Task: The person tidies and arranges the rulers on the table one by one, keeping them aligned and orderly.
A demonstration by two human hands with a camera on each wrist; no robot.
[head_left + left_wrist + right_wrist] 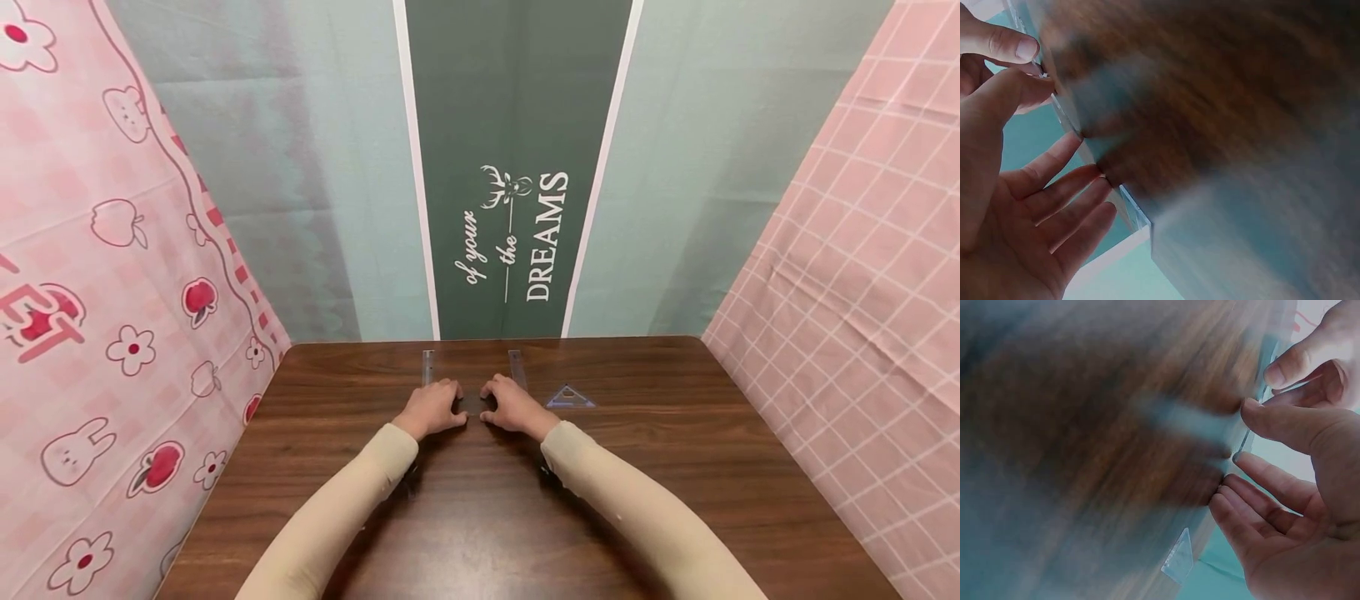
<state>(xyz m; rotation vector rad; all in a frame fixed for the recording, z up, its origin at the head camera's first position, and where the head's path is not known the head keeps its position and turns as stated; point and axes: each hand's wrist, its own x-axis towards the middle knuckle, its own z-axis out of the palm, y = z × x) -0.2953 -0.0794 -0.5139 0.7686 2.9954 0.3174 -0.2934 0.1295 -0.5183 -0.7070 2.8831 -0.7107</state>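
On the worktop (480, 517), we see the left hand (431, 407) and the right hand (516, 407) facing each other, fingers loosely spread, thumbs apart; we cannot tell whether something clear lies between them. The left ruler (428, 367) and right ruler (517, 367) show just beyond, toward the far edge, with the triangle (573, 402) to the right. We judge all three light, stiff and slippery, perhaps brittle — best pinched by opposite edges, with a fingertip lifting one end.

On the table (480, 517), one ruler (428, 367) lies behind the left hand (435, 407), a second ruler (517, 365) behind the right hand (516, 407); rightward lies the set square (571, 402).
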